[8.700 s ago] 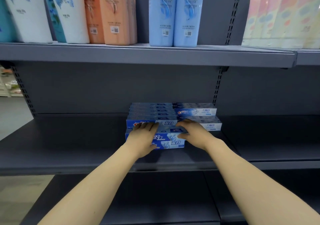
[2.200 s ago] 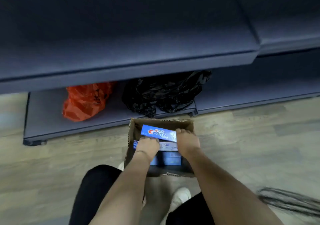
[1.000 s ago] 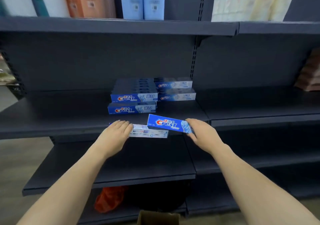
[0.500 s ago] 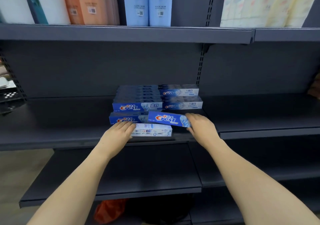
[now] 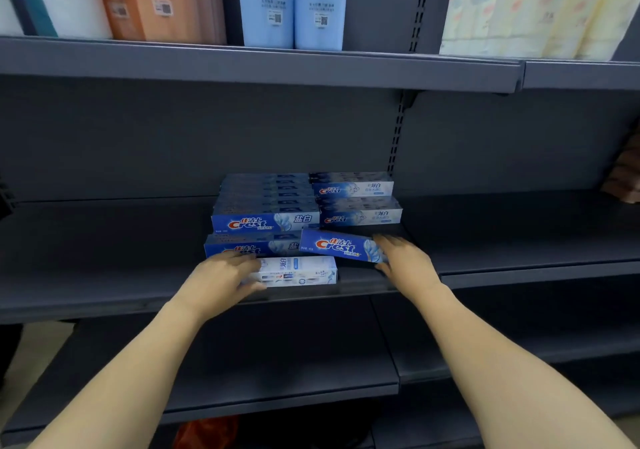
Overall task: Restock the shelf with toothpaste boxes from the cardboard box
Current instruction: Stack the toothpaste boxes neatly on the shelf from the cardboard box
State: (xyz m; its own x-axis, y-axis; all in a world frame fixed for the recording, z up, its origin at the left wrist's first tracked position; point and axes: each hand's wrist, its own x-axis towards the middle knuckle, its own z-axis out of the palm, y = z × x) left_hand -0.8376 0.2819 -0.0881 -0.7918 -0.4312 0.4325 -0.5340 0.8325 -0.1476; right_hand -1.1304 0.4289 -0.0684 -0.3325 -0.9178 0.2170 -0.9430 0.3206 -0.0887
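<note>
Left hand (image 5: pixel 221 280) grips white rectangular toothpaste box (image 5: pixel 298 271) at near shelf edge (image 5: pixel 104 301); right hand (image 5: pixel 405 262) holds tilted blue Crest box (image 5: pixel 341 247); stacked blue cartons (image 5: pixel 266 206) just beyond, blocking far side.

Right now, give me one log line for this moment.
phase: placing | left hand: holds white toothpaste box on shelf | right hand: holds tilted blue toothpaste box

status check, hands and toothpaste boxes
Left hand grips white box at shelf edge. Right hand holds tilted blue box. Stocked stacks directly behind.
</note>
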